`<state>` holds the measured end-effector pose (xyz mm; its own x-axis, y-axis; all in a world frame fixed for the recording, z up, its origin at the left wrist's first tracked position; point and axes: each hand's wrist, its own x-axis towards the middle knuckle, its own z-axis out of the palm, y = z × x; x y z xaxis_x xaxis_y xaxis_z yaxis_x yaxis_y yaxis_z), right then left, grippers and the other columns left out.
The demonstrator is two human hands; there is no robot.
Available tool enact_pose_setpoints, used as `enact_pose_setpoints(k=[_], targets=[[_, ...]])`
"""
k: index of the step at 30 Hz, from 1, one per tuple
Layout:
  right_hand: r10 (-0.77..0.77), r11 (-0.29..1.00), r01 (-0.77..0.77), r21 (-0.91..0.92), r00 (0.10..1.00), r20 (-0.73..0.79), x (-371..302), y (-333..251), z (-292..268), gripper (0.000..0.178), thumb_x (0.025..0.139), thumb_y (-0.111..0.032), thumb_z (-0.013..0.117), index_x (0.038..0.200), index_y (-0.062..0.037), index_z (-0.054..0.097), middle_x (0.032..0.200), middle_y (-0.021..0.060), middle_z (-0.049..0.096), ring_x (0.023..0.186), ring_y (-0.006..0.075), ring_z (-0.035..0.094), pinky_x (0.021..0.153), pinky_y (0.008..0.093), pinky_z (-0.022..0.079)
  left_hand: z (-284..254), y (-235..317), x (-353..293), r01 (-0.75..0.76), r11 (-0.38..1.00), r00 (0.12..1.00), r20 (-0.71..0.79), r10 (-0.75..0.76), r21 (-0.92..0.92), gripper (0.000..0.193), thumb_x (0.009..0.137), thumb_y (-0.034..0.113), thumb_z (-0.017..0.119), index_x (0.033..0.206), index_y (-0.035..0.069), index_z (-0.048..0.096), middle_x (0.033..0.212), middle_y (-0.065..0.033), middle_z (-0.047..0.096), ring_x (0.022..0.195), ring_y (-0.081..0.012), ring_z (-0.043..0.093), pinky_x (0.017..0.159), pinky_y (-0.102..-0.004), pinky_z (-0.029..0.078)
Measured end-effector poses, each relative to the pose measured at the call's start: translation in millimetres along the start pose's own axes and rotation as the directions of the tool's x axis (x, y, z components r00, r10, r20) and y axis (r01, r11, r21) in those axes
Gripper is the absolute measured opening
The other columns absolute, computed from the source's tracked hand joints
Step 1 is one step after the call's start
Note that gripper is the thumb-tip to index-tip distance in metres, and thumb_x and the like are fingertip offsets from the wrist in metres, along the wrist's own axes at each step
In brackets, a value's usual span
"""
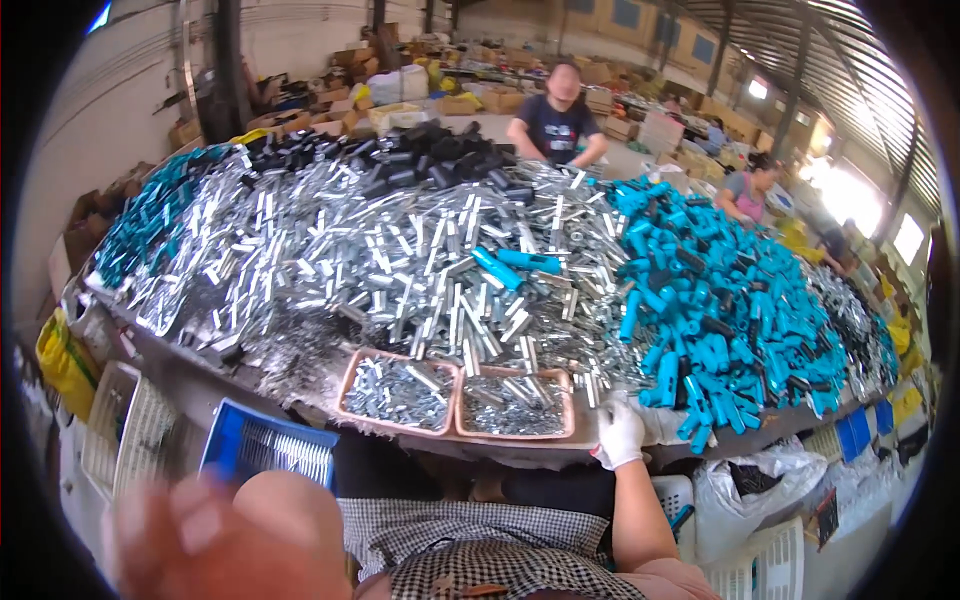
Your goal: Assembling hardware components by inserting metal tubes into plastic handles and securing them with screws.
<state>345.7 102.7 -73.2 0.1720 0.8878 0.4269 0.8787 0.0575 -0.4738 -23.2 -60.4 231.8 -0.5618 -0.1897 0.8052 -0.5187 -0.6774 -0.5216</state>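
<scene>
My right hand (621, 433), in a white glove, is at the table's near edge, beside short silver metal tubes (592, 388). Its fingers look curled together, and what they hold, if anything, is hidden. My left hand (205, 530) is raised close to the camera at lower left, smeared by motion, so its fingers cannot be read. Two pink trays (347, 408) of small metal parts stand side by side at the near edge. Behind them spreads a heap of silver tubes and rods (400, 250), with two teal handles (497, 268) lying on top.
Teal handles (720, 300) are piled on the right, black ones (440, 165) at the back. A blue bin (222, 440) holds metal rods below the table, left of my lap. On the right are a plastic bag (760, 500) and white baskets (765, 560). Two people (560, 125) work across the table.
</scene>
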Motion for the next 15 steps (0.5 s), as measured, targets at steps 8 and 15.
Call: enact_pose_setpoints(k=[8,15], targets=[[-0.050,0.998,0.050,0.024,0.999,-0.007,5,6,1,0.015,0.085,-0.021,0.065,0.087,-0.0072,0.070,0.085,0.0153,0.070,0.080,0.0344,0.068,0.072,0.0420,0.053,1,13,11,0.841,0.444,0.477,-0.037,-0.878,0.308,0.052,0.092,0.064,0.053,0.120,0.020,0.062,0.113,0.0023,0.058,0.111,-0.0203,0.045,0.104,-0.0453,0.034],[-0.064,0.998,0.064,0.010,0.998,-0.005,3,12,4,0.015,0.084,-0.020,0.065,0.085,-0.0065,0.069,0.083,0.0148,0.070,0.078,0.0342,0.068,0.070,0.0421,0.053,19,44,-3,0.869,0.417,0.462,-0.136,-0.876,0.266,0.044,0.092,0.059,0.055,0.114,0.021,0.062,0.109,0.0042,0.057,0.109,-0.0187,0.046,0.105,-0.0447,0.033]])
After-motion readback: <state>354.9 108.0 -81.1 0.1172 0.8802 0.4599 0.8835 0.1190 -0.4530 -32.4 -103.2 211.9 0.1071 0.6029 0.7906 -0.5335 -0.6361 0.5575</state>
